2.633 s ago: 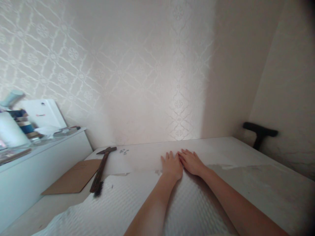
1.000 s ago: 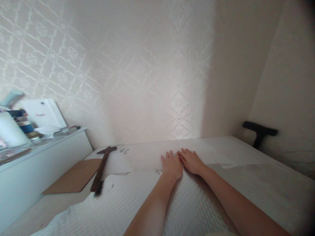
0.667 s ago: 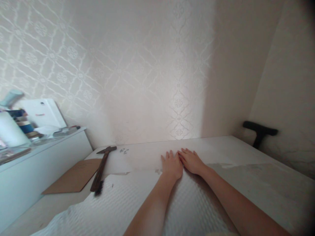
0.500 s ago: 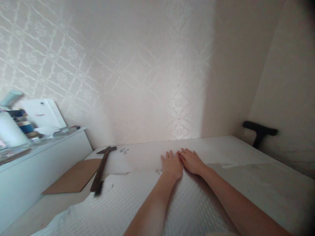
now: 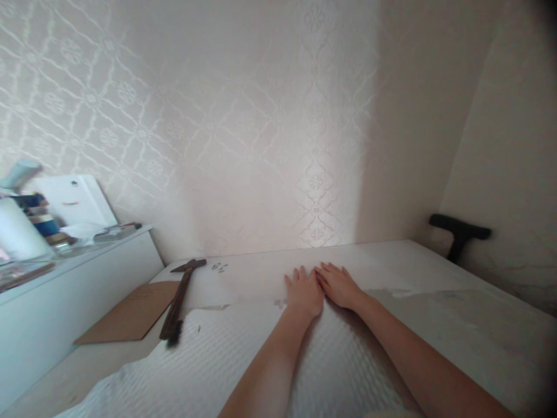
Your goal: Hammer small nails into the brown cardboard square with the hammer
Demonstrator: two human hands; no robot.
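Observation:
My left hand [image 5: 304,293] lies flat, fingers spread, where a white textured sheet [image 5: 209,360] meets a smooth white strip [image 5: 256,278] of the surface. Right beside it, my right hand [image 5: 338,284] is also laid flat with fingers stretched out, its fingertips touching or nearly touching the left hand. Neither hand holds anything. To the left of them a hammer [image 5: 179,305] with a dark handle rests partly on the textured sheet. Near its head are several small metal pieces [image 5: 220,267], too small to name.
Under the hammer's left side lies a brown cardboard piece [image 5: 130,316]. A white cabinet [image 5: 82,296] on the left carries a white box [image 5: 78,200] and other items. A black T-shaped handle [image 5: 459,232] stands at the right edge. Behind everything rises a patterned wall [image 5: 261,145].

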